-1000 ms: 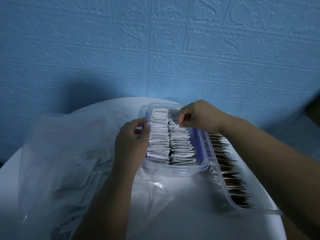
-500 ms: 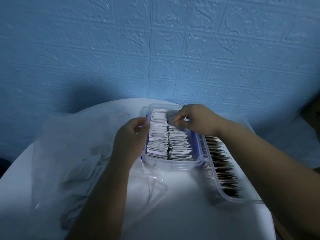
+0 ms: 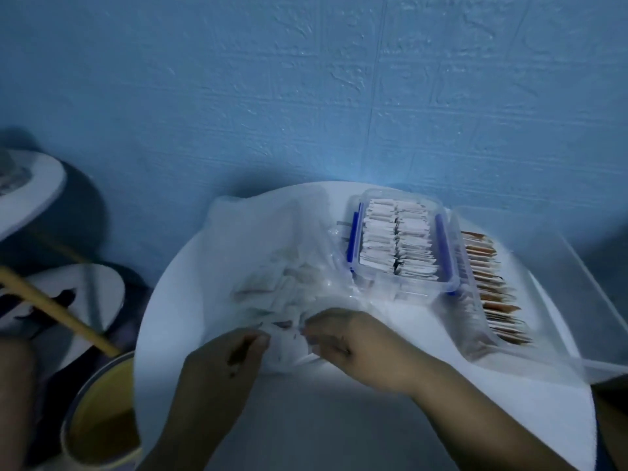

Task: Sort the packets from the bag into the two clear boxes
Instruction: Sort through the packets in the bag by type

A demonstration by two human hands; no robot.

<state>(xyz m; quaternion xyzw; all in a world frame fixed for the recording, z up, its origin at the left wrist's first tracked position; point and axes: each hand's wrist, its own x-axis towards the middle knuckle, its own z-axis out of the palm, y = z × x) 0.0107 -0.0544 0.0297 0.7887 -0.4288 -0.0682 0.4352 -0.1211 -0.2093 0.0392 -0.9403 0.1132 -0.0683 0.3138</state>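
- While motion blur hides the finer detail, the left hand (image 3: 231,355) and right hand (image 3: 343,341) each pinch the crumpled near edge of the clear bag (image 3: 272,253) with curled fingers.
- Loose packets (image 3: 289,283) lie inside the bag, on the left half of the round white table (image 3: 306,419).
- Blue-clipped box (image 3: 407,292), just right of the bag, holds white packets (image 3: 394,239) upright in two rows.
- Second clear box (image 3: 474,321), just beside its right wall, holds brown packets (image 3: 489,277) in one row.
- Yellow bucket (image 3: 98,419) stands left of the table, lower down.
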